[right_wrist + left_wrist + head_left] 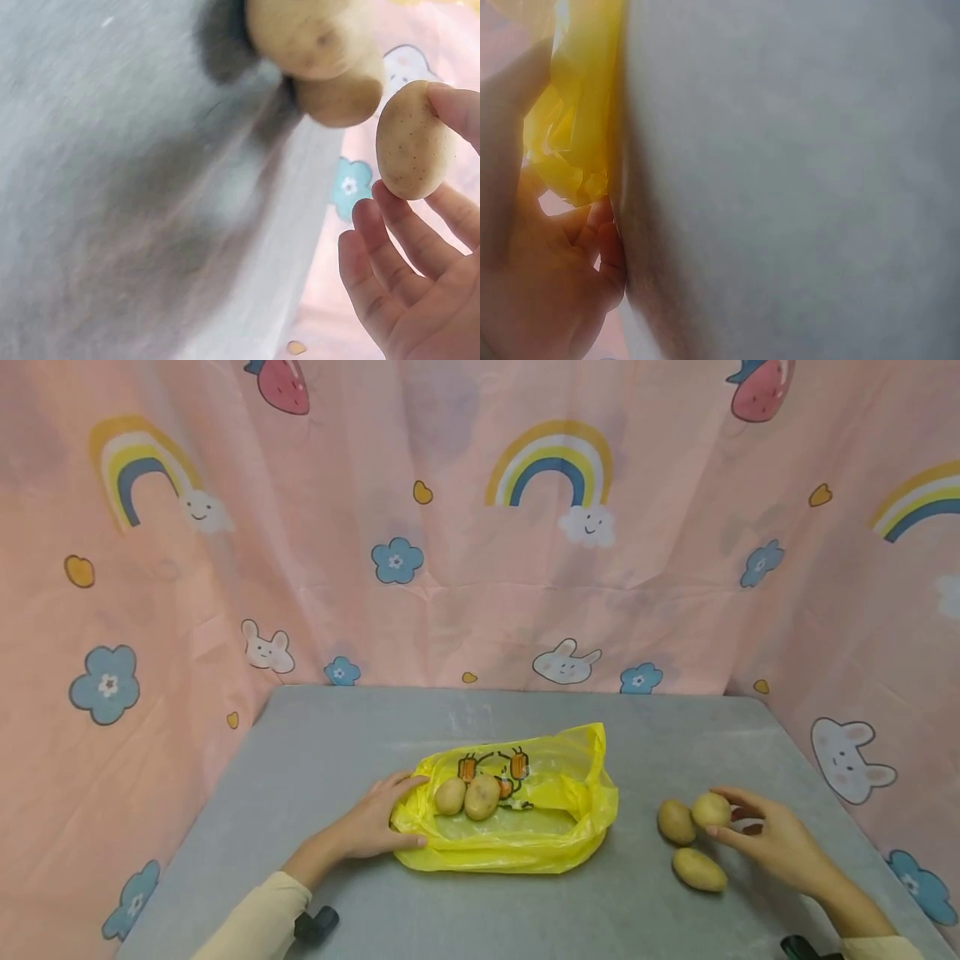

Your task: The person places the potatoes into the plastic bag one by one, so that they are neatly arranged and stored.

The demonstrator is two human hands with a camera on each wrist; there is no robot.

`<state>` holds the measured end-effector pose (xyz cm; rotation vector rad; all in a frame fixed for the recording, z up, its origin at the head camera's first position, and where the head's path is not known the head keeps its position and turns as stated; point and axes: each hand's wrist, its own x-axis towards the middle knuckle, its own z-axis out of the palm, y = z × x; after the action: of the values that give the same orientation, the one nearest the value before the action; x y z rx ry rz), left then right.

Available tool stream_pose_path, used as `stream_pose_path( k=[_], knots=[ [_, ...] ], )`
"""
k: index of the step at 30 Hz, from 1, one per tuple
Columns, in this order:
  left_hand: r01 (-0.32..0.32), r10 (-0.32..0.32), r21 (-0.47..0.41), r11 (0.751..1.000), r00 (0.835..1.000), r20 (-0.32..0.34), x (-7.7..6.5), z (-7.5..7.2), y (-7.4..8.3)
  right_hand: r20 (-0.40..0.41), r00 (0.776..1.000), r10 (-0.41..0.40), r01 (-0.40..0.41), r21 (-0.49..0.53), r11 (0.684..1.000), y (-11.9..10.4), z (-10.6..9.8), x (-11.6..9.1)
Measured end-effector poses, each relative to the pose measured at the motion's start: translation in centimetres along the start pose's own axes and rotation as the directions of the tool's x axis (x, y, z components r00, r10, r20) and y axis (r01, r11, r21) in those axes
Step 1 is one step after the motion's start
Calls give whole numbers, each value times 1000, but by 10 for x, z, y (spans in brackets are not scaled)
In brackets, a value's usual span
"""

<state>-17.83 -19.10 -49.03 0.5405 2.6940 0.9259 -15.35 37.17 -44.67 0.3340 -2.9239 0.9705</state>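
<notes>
A yellow plastic bag (517,852) lies on its side on the table, its mouth spread wide. Two potatoes, one of them a spotted potato (482,797), rest inside its left half. My left hand (375,822) holds the bag's left end, thumb at the front and fingers over the back; the left wrist view shows yellow plastic (585,112) between them. On the right, my right hand (772,839) pinches a potato (415,142) between thumb and fingertips. Beside it sit a darker potato (677,822) and, nearer me, a long potato (699,870).
The grey table (360,727) reaches back to a pink patterned curtain (450,610), which also hangs along both sides. Dark wrist straps, such as the left strap (317,925), sit low over the table's front.
</notes>
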Motion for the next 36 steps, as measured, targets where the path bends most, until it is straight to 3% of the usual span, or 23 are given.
stream_pose_path(
  k=[18,27,36],
  knots=[
    [3,-4,-6,1000,1000,-11,-2,1,2,-45,993,-112,112,-8,994,-39,3,1],
    [16,-16,-1,1000,1000,-13,-3,2,0,-7,996,-91,91,-3,996,-54,13,-1],
    [-1,0,-10,1000,1000,-10,-2,2,1,-24,991,-133,133,23,991,-73,19,-2]
  ],
)
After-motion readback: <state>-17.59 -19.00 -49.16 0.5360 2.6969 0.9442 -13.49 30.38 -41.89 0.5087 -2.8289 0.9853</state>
